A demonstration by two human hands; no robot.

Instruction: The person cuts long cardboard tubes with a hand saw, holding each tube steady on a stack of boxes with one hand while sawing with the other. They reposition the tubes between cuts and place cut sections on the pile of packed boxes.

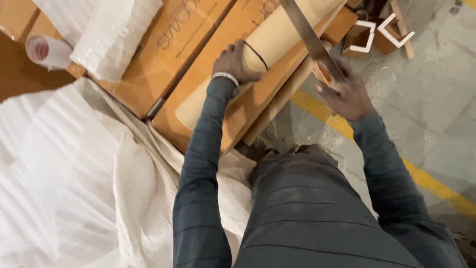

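Note:
A long tan cardboard tube (277, 37) lies slantwise on a flat brown carton (238, 25). My left hand (237, 63) presses down on the tube, just left of a dark line drawn around it; a metal bangle sits on that wrist. My right hand (345, 92) grips the wooden handle of a hand saw (310, 37), whose steel blade crosses the tube further up. The hand is blurred.
Another brown carton (168, 49) lies to the left, with white foam sheets (106, 34) on it. A tape roll (43, 51) sits at the upper left. White sacking (74, 188) covers the lower left. Grey floor with a yellow line (426, 181) runs on the right. Wooden pieces (382, 32) stand at the top right.

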